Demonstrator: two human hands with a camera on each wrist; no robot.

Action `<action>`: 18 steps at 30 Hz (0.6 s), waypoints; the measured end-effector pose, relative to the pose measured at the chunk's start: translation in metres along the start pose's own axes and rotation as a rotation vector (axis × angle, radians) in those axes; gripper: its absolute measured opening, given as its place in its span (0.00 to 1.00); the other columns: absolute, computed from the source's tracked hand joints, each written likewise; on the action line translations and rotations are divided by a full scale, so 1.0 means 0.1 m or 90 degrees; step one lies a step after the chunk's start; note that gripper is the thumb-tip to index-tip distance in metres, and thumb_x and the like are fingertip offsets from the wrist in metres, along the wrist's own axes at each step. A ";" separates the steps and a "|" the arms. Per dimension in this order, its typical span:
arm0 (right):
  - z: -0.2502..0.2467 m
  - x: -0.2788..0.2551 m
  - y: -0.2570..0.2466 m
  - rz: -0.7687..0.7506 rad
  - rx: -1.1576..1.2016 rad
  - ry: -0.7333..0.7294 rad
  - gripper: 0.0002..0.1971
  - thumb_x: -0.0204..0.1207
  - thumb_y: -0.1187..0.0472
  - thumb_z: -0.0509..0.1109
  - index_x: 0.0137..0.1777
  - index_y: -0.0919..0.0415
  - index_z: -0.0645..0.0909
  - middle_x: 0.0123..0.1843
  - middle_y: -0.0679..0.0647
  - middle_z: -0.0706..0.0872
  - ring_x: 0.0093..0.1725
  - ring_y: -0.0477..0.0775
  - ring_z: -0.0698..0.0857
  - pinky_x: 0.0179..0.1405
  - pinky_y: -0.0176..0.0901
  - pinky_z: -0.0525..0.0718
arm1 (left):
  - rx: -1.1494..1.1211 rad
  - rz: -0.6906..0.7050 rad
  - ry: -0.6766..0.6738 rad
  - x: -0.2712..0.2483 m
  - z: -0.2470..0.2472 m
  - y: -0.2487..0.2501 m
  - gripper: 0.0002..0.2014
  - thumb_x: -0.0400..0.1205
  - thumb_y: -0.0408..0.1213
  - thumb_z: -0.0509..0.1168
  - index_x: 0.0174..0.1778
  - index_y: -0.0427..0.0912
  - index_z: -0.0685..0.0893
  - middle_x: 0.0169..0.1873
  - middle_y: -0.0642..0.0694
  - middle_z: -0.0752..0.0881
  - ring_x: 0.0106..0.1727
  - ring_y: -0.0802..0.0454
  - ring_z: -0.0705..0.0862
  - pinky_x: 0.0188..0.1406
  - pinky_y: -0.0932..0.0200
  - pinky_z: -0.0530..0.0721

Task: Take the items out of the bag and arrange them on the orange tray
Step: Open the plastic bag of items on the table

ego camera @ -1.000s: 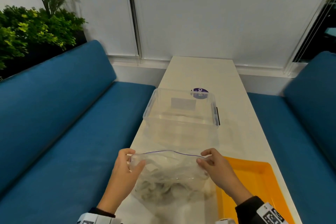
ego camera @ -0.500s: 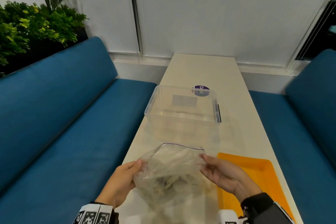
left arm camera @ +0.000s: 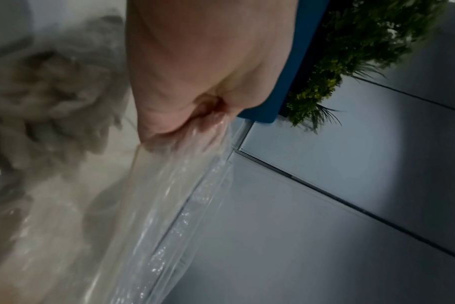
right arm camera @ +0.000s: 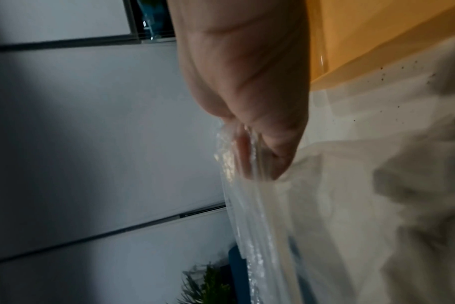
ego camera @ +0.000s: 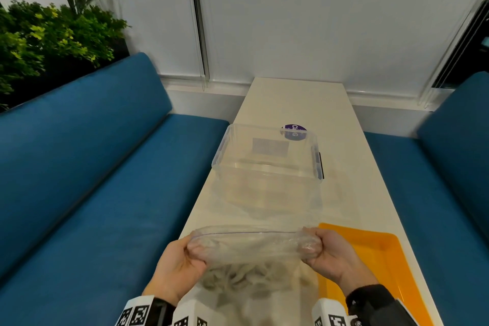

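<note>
While your left hand [ego camera: 180, 264] and right hand [ego camera: 328, 257] each pinched one end of the clear zip-top plastic bag [ego camera: 246, 249], its mouth stretched between them — grey crumpled items [ego camera: 238, 278] inside, above the white table [ego camera: 296, 98]. Just right lay the orange plastic tray [ego camera: 381, 254]; beyond, a clear plastic bin [ego camera: 267, 167].

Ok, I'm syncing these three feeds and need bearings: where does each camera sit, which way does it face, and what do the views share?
Head: worn on the head, facing forward and down the table; shows the left hand and right hand gripping the clear bag, the orange tray, and a clear bin.
Left wrist: looks along the left hand at the bag's edge, toward the wall and plant.
Right wrist: looks along the right hand at the bag, tray beside.
Shared: all three show the bag; both wrist views show the plant.
</note>
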State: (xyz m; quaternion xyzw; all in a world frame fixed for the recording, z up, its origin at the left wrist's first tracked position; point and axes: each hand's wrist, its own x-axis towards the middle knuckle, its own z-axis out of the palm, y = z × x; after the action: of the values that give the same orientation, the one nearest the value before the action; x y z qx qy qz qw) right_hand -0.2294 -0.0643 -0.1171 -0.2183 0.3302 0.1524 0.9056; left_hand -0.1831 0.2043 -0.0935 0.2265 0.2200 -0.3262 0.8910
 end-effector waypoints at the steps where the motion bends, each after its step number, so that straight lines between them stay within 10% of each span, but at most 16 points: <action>1: 0.01 -0.01 -0.01 -0.020 -0.020 0.017 0.06 0.74 0.73 0.63 0.41 0.65 0.69 0.24 0.58 0.73 0.17 0.50 0.70 0.14 0.36 0.69 | 0.027 0.000 -0.005 -0.02 0.02 0.00 0.13 0.67 0.36 0.77 0.26 0.29 0.86 0.17 0.49 0.68 0.17 0.60 0.67 0.16 0.69 0.70; 3: 0.05 -0.06 0.00 -0.079 -0.086 0.042 0.06 0.82 0.68 0.55 0.43 0.65 0.71 0.22 0.54 0.70 0.16 0.47 0.68 0.14 0.35 0.67 | 0.136 0.005 -0.002 -0.05 0.04 0.01 0.23 0.76 0.51 0.66 0.32 0.32 0.89 0.19 0.50 0.69 0.19 0.58 0.70 0.21 0.66 0.73; 7: 0.10 -0.13 0.08 -0.260 -0.505 0.157 0.09 0.83 0.56 0.61 0.42 0.57 0.73 0.37 0.52 0.74 0.33 0.51 0.73 0.30 0.40 0.73 | 0.528 0.127 0.093 -0.08 0.07 -0.03 0.09 0.79 0.40 0.66 0.33 0.43 0.80 0.28 0.50 0.81 0.34 0.52 0.78 0.41 0.58 0.74; 12: 0.08 -0.19 0.19 -0.303 -0.962 0.258 0.22 0.68 0.37 0.71 0.55 0.49 0.74 0.55 0.51 0.73 0.55 0.50 0.76 0.47 0.39 0.75 | 0.738 0.210 0.177 0.00 0.06 -0.11 0.07 0.85 0.44 0.59 0.48 0.49 0.80 0.49 0.53 0.84 0.53 0.56 0.81 0.43 0.62 0.76; 18: 0.02 -0.08 0.13 -0.335 -0.688 0.255 0.05 0.76 0.64 0.70 0.39 0.64 0.83 0.38 0.60 0.85 0.32 0.52 0.81 0.33 0.43 0.79 | 0.999 0.349 0.243 0.05 -0.01 -0.05 0.20 0.84 0.45 0.59 0.28 0.38 0.78 0.26 0.45 0.75 0.29 0.54 0.78 0.46 0.44 0.85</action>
State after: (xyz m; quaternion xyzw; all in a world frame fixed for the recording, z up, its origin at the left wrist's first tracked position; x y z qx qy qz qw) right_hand -0.2397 -0.0531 -0.1141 -0.7427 0.3054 0.0262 0.5954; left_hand -0.1833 0.1990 -0.0984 0.8746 0.0137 -0.1130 0.4713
